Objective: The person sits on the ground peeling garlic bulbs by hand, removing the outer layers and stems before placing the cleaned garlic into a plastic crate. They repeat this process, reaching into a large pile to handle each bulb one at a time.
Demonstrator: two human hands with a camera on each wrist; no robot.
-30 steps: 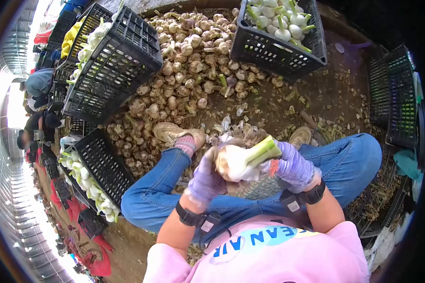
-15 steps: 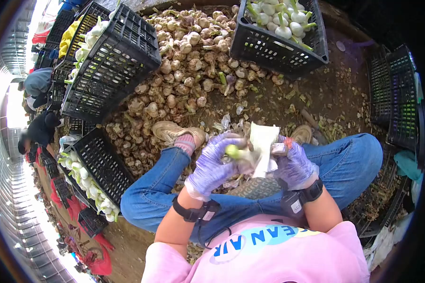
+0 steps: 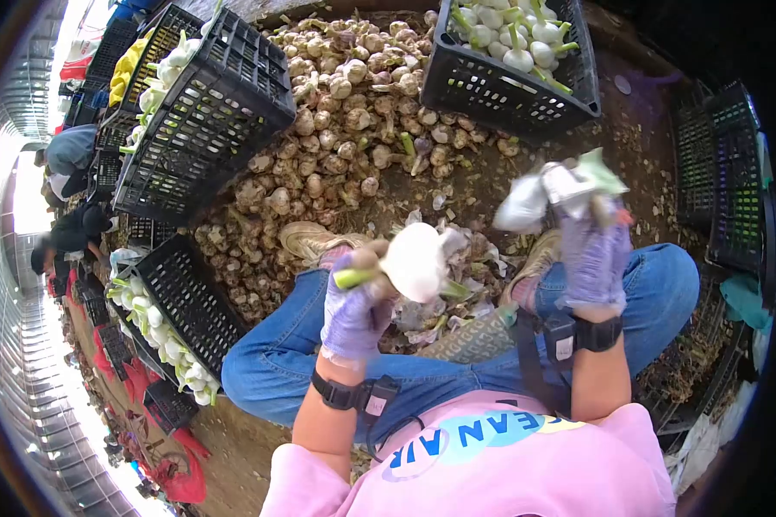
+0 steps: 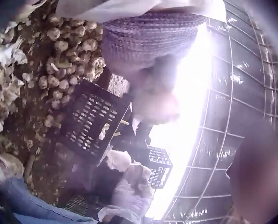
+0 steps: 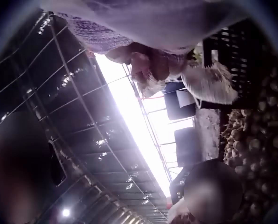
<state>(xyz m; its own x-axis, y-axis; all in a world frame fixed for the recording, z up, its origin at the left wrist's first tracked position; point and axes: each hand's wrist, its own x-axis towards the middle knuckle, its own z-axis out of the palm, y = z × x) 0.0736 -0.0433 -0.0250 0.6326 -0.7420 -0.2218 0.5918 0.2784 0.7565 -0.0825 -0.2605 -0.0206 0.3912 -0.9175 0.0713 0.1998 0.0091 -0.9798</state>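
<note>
Brown earth floor (image 3: 483, 185) is visible before the seated person, and on it lies a wide heap of untrimmed garlic (image 3: 341, 112). Beyond the right foot stands a black crate (image 3: 500, 99), which carries clean white bulbs (image 3: 517, 60) with short green stems. Another tilted black crate (image 3: 207, 121) is on the left, beside the heap.

Both hands wear purple gloves. The left hand (image 3: 351, 310) grips a white garlic bulb (image 3: 416, 263), with the fingers bent around its stem side; the bulb is above the litter of skins (image 3: 418, 323) between the legs. The right hand (image 3: 597, 258) is well apart from it, on the person's right side. Its fingers look curled and seem to pinch pale garlic skin (image 3: 569, 185), but the blur does not let me say how firmly.

In my judgement, the step in hand is to take away the outer skin, and this bulb looks almost finished, because its visible side is smooth and white. For the next move, I think the right hand needs to let the skin go, while the left hand keeps the bulb safe from bruises
</note>
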